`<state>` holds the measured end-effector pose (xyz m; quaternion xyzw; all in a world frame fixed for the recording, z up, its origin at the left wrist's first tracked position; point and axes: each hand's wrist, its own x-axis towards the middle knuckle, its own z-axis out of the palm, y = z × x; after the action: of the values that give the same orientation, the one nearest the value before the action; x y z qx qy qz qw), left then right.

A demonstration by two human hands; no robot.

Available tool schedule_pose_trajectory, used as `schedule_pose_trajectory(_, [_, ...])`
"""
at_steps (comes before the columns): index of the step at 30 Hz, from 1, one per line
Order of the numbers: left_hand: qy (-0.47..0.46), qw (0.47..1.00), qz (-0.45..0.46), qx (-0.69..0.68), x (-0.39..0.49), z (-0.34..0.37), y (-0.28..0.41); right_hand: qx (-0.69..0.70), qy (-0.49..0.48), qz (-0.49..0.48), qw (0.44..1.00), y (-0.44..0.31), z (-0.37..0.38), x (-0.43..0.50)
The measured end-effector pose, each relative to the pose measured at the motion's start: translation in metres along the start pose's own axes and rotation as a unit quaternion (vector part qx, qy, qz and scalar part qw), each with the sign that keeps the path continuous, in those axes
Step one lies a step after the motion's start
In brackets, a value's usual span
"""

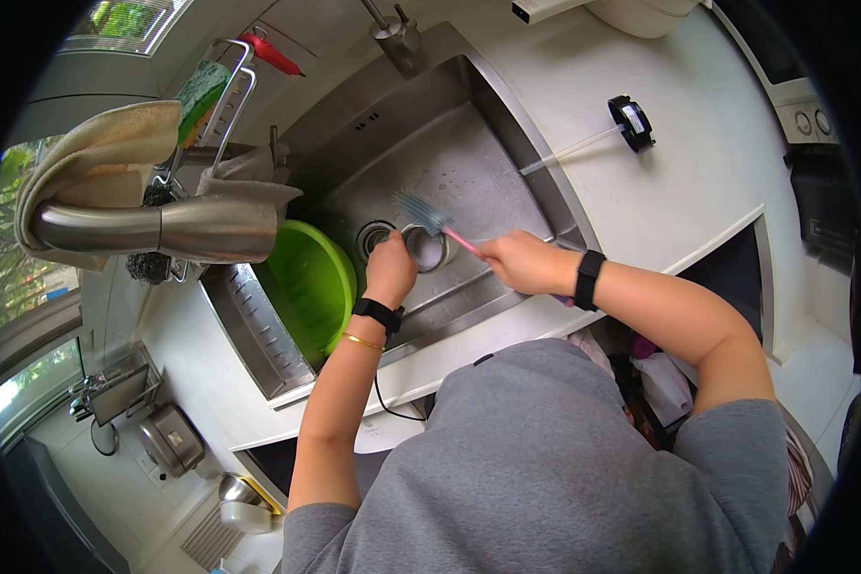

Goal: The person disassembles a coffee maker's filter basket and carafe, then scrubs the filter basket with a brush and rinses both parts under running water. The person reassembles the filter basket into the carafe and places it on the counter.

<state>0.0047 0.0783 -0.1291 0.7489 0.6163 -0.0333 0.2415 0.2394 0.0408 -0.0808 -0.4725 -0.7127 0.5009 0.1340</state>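
Note:
My left hand (391, 269) grips a small round metal cup (427, 248) by its left side, low over the stainless steel sink (445, 158). Something whitish shows inside the cup. My right hand (520, 262) is closed around the pink handle of a bottle brush (423, 214); its grey-green bristles are at the cup's upper rim. The drain (374, 240) lies just behind my left hand. A black lid with a clear straw (631, 123) rests on the right counter, the straw reaching over the sink's edge.
A green plastic basin (308, 287) stands in the sink's left part. The large metal faucet (165, 229) juts in at the left, with cloths beside it and a wire rack (233, 107) holding a sponge (202, 93). A smaller tap (398, 39) rises at the far rim.

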Motion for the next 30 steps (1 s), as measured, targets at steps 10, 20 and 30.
schedule_pose_trajectory(10, [-0.007,0.999,0.002,0.034,-0.001,-0.006,0.000,-0.022,-0.041,-0.003,0.999,0.003,-0.005,-0.027])
schedule_pose_trajectory(20, [-0.005,0.996,0.017,0.084,-0.002,-0.012,-0.001,-0.046,-0.071,0.038,0.996,-0.002,-0.010,-0.025])
schedule_pose_trajectory(30, [0.013,0.999,0.002,0.030,-0.012,-0.011,0.005,0.001,0.016,-0.029,0.999,0.005,-0.002,0.030])
